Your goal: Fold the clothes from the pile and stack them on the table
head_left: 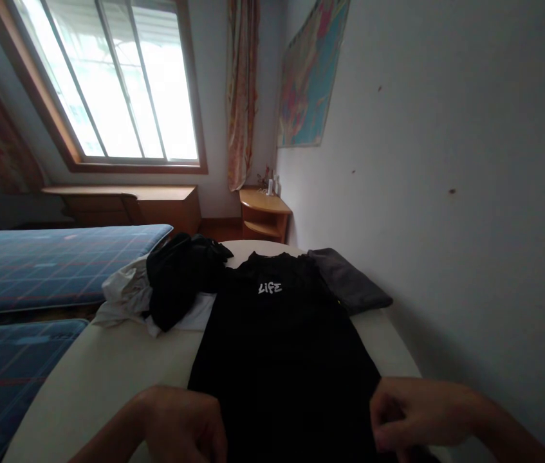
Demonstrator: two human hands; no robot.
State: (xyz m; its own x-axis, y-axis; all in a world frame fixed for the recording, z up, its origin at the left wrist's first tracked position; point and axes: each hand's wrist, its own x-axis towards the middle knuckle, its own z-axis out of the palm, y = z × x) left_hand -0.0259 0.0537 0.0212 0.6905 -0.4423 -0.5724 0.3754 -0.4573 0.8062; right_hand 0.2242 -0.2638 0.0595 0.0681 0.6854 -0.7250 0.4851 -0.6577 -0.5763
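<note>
Black shirt: our black cloth shirt with white lettering (282,360) lies flat on the pale, round-edged desk (103,366), its collar at 12 o'clock, its lower end running out of view at 6.
Left hand: our left hand (188,421), at 8 o'clock, curls by the shirt's side; its fingertips are cut off, so we cannot tell whether it grips.
Right hand: our right hand (410,411), at 4 o'clock, bends its fingers against the opposite edge; we cannot tell whether cloth is clamped.
Other clothes: a crumpled black garment heap (180,276) sits at 10 o'clock, a folded dark grey garment (349,283) near 1.
Shirt step: we seem to be handling the spread lower sides.
Next shirt move: it probably calls for both hands working evenly.
</note>
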